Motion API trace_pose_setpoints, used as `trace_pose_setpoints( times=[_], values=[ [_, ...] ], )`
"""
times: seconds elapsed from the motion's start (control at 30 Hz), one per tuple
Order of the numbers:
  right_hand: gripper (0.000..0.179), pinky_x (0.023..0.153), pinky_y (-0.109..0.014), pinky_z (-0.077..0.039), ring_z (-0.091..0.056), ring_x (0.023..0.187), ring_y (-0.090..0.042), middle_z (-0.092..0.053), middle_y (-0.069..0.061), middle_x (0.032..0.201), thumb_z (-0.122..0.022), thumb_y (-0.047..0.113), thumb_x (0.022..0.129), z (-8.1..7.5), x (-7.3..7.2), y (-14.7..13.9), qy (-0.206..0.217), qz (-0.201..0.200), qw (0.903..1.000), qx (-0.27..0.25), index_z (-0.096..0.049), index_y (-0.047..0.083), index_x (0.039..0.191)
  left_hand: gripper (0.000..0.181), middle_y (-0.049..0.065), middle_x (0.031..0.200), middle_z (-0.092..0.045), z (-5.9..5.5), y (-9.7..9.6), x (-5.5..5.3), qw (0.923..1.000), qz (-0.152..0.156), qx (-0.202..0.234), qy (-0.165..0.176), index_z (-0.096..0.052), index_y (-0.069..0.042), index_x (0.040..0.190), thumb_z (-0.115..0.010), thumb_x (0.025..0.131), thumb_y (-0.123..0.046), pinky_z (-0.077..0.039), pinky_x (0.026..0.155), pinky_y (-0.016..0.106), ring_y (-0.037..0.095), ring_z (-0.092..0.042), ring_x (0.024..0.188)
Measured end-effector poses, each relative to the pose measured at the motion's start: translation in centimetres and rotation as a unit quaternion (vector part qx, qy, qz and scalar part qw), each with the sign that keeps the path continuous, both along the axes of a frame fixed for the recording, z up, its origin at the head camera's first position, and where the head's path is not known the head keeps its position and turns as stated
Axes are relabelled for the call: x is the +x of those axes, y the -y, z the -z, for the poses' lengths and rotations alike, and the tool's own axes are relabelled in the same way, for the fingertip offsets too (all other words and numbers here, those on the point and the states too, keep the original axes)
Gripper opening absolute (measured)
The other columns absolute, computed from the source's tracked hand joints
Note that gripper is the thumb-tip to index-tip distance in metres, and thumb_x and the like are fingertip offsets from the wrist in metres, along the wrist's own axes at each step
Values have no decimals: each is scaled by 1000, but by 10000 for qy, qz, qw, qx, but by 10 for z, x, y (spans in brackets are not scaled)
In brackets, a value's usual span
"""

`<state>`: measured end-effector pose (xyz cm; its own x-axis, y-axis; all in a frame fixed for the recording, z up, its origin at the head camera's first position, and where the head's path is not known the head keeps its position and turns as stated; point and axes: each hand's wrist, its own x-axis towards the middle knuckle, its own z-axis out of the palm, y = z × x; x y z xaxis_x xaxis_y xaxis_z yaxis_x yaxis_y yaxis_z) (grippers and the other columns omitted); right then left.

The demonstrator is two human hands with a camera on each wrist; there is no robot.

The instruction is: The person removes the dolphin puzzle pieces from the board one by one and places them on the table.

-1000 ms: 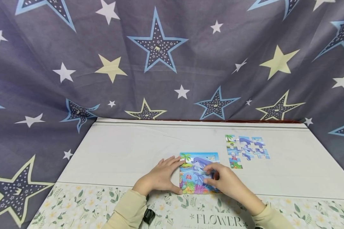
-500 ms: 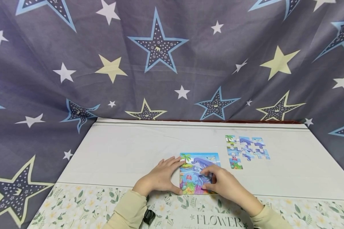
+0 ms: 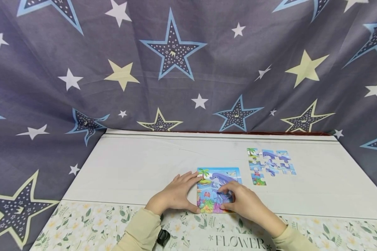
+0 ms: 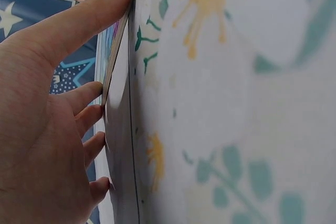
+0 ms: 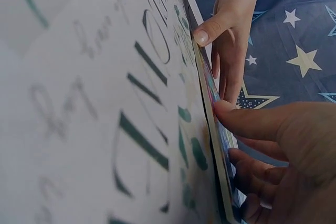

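A square dolphin puzzle board (image 3: pixel 205 170) lies at the front middle of the table in the head view. My left hand (image 3: pixel 176 194) steadies its left side, fingers spread and fairly straight, the thumb at the lower left corner. In the left wrist view that thumb (image 4: pixel 107 6) touches the board's thin edge. Over the board's lower right, my right hand (image 3: pixel 245 201) has thumb and index finger bent around a puzzle piece (image 3: pixel 224 198) showing part of a dolphin. The right wrist view has those fingertips (image 5: pixel 226 107) close on the board; the rest of the piece is hidden.
Several loose puzzle pieces (image 3: pixel 271 162) are laid out in rows right of the board. The white tabletop (image 3: pixel 144 160) has a floral front strip (image 3: pixel 94 223) with the word FLOWER. A grey star-patterned curtain (image 3: pixel 188 87) hangs behind and at both sides.
My right hand has moved a little left and toward the front over the board, its thumb and index fingertips now lower on the picture. The left hand and the loose pieces stay put.
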<state>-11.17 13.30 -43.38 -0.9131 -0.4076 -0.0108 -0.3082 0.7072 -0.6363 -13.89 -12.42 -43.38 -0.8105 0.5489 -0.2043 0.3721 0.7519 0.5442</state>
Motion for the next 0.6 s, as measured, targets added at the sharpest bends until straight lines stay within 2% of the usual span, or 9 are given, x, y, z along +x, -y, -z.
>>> trace_pose_setpoints(
  times=[0.2,0.33,0.6],
  values=[
    [37,53,-25,-40,-45,66,-5,-58,12,94,-88,24,74,4,0,1,-95,56,9999,110,-72,22,108,106,2,163,-23,3,0,-1,10000,10,-62,-56,-34,-19,156,-85,68,-51,-5,121,53,27,-14,150],
    [38,53,-25,-39,-45,66,-6,-58,13,94,-88,24,74,5,0,2,-74,100,9998,133,-73,22,108,104,4,162,-24,-3,0,0,10000,42,-13,-5,-36,-16,155,-86,69,-49,-7,121,54,29,-15,150],
    [39,52,-24,-38,-45,67,-7,-58,12,95,-88,22,73,2,1,4,-68,141,9997,186,-75,22,110,104,3,162,-24,-2,0,0,10000,33,-24,5,-36,-17,155,-86,69,-49,-8,121,54,28,-16,150]
  ],
)
